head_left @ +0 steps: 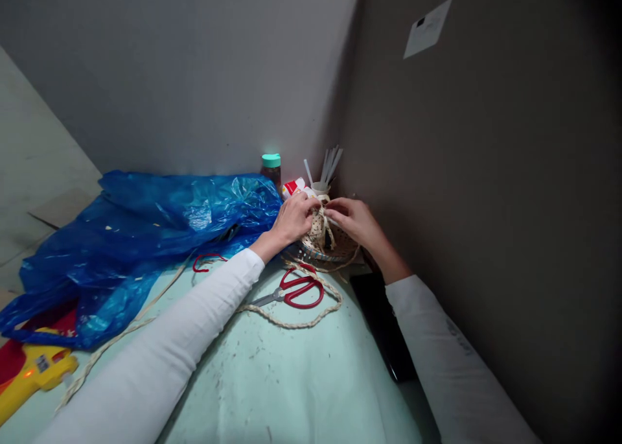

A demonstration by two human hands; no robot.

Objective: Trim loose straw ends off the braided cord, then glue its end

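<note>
Head view: in the far corner of the tabletop (301, 379), both hands meet over a small woven basket (324, 244). The left hand (294, 218) and right hand (357, 222) each pinch a pale ribbon (322, 227) tied on it, grip closed on the strands. Red scissors (296, 291) lie on coiled rope (301, 322) just before it; a blue plastic bag (146, 236) sprawls left.

Pretty dim corner here, two plain walls meeting: a grey wall (194, 74) on the left and a darker brownish wall (486, 204) on the right with a small white paper label (427, 28) stuck up high. The desk (301, 379) has a pale mint-green cover (kinda speckled with crumbs and dirt). Light falls mostly on the left side, and the right edge fades to shadow.
</note>
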